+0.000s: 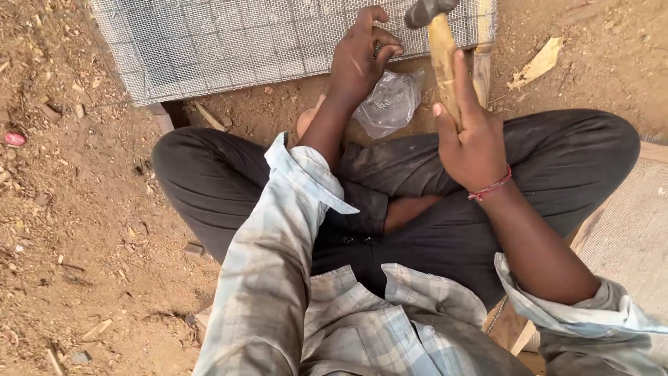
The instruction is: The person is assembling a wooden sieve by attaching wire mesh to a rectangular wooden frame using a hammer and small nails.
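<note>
Sleeves [278,278] nearest; bag [390,103] beside mesh [209,42].

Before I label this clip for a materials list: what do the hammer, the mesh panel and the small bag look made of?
Hammer: pale, worn wooden handle with a dark, dull head, probably steel. Mesh panel: grey woven wire, likely galvanised metal, on what seems a wooden frame. Bag: thin clear plastic, crinkled and glossy.

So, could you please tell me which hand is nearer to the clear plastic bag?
Left. The left hand rests on the mesh right beside the bag; the right hand holds the hammer, slightly farther off.
</note>
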